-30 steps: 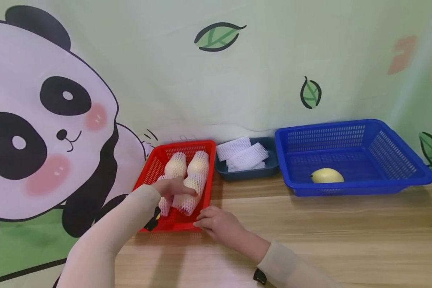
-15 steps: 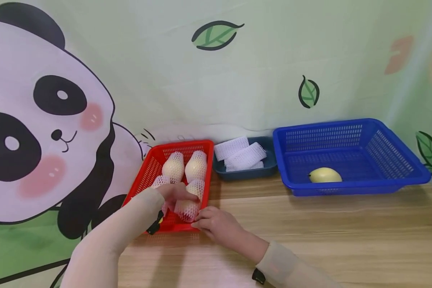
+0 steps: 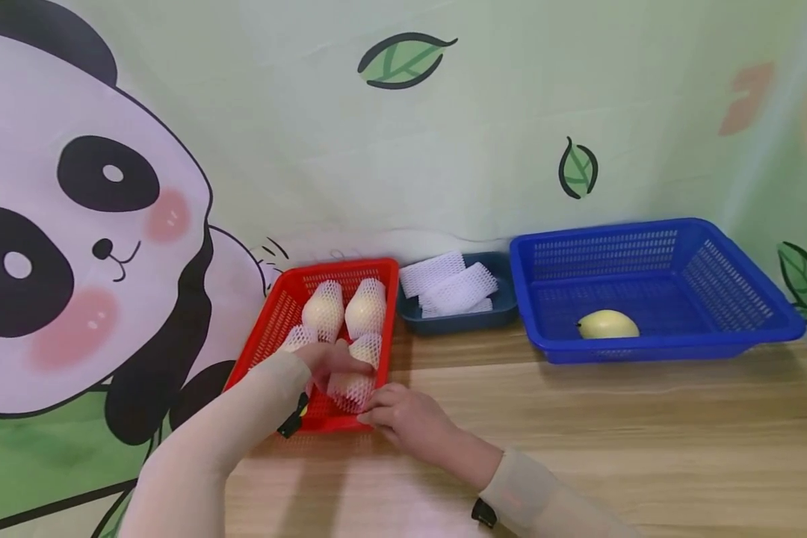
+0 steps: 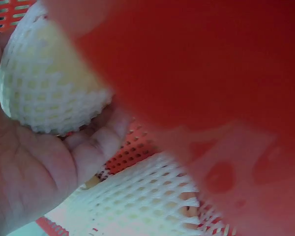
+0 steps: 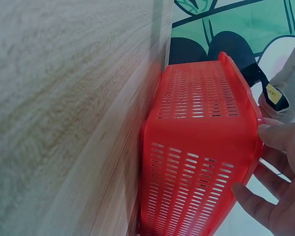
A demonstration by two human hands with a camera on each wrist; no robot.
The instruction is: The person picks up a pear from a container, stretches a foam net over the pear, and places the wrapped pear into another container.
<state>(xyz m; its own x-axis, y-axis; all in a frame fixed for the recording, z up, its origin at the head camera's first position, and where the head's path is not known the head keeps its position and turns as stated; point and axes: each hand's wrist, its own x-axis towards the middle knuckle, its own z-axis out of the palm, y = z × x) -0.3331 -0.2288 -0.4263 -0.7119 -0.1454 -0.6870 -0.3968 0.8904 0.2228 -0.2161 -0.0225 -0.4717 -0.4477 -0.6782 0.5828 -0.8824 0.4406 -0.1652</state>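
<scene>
My left hand (image 3: 332,362) reaches into the red basket (image 3: 391,299) and holds a pear (image 3: 352,390) in a white foam net, near the basket's front right corner. In the left wrist view the fingers curl round this netted pear (image 4: 49,73), and another netted pear (image 4: 137,201) lies below the hand. Two more netted pears (image 3: 323,311) sit at the back of the basket; one at the left is partly hidden behind the wrist. With its fingers at the basket's front right corner, my right hand (image 3: 410,418) grips the rim, as the right wrist view (image 5: 285,172) also shows.
Beside the red basket stands a dark blue-green tray (image 3: 444,327) with several white foam nets (image 3: 460,290). Farther right, a blue basket (image 3: 645,351) holds one bare yellow pear (image 3: 608,325). A printed cloth with a panda hangs behind the wooden table (image 3: 578,433).
My left hand has shifted the netted pear slightly towards the front right corner, away from the back pears. The right hand stays at the basket's corner. The head view has tilted slightly.
</scene>
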